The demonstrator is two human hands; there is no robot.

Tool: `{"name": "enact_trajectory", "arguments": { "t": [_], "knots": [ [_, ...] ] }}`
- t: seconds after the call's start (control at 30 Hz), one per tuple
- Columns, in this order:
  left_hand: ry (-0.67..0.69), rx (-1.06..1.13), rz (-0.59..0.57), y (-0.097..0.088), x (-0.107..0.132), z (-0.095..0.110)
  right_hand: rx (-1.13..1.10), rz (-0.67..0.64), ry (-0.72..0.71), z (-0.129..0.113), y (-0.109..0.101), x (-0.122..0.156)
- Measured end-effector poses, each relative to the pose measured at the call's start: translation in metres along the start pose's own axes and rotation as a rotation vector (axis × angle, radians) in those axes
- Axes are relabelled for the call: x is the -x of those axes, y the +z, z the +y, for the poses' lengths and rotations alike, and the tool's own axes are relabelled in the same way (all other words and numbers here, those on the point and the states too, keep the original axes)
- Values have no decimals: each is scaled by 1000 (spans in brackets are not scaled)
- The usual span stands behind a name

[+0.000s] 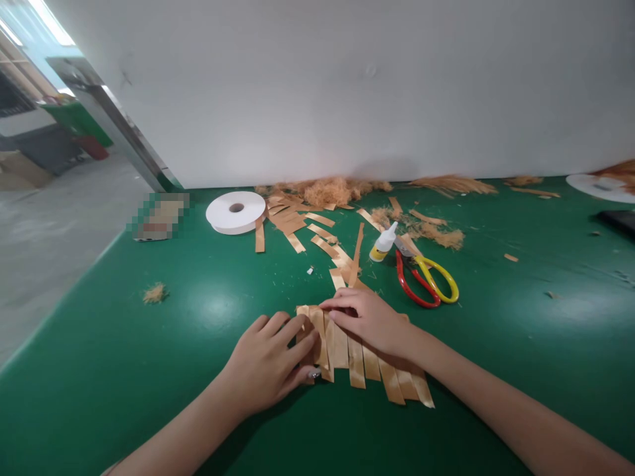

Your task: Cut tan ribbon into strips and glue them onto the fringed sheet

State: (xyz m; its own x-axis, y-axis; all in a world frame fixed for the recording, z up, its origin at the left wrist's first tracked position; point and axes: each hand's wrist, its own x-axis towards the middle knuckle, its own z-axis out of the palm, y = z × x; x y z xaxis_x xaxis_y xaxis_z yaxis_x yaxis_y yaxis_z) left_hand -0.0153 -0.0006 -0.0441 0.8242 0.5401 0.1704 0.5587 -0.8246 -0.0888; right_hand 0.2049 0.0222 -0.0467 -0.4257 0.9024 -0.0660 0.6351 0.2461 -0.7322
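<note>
A row of tan, satiny ribbon strips (356,367) lies side by side on the green table, joined along the upper edge and loose at the lower ends. My left hand (272,360) bends over the left end of the row, fingertips and thumb closed on the outermost strips. From the right, my right hand (370,320) reaches across the top edge, its thumb and fingers closed at the upper end of a strip near the left. The palm and wrist cover part of the row. Whatever is under the fingertips is hidden.
Beyond my hands are a white glue bottle (382,243) and scissors (425,277) with red and yellow handles. A white ribbon roll (236,213), loose cut strips (288,218) and frayed fibre (332,190) lie by the white wall (347,99). Another white disc (598,188) lies far right.
</note>
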Motion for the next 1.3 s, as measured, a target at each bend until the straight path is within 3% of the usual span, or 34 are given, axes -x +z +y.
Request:
{"name": "enact_trajectory", "arguments": {
  "t": [0.5,0.77,0.87,1.07,1.2,1.3],
  "knots": [
    [1,1,-14,1,0,0,-152,-36,62,1,-5,-1],
    [1,31,12,1,2,-1,-457,-17,205,4,-11,-2],
    [14,64,103,2,4,0,-667,6,271,3,-13,-1],
    [-137,265,485,-17,-14,-5,-1073,-11,253,-12,-14,7],
    [-91,23,581,-40,-33,-9,-1240,-39,258,-23,-15,14],
    [-21,-173,588,-48,-40,-9,-1286,-42,258,-29,-17,17]
  ]
}}
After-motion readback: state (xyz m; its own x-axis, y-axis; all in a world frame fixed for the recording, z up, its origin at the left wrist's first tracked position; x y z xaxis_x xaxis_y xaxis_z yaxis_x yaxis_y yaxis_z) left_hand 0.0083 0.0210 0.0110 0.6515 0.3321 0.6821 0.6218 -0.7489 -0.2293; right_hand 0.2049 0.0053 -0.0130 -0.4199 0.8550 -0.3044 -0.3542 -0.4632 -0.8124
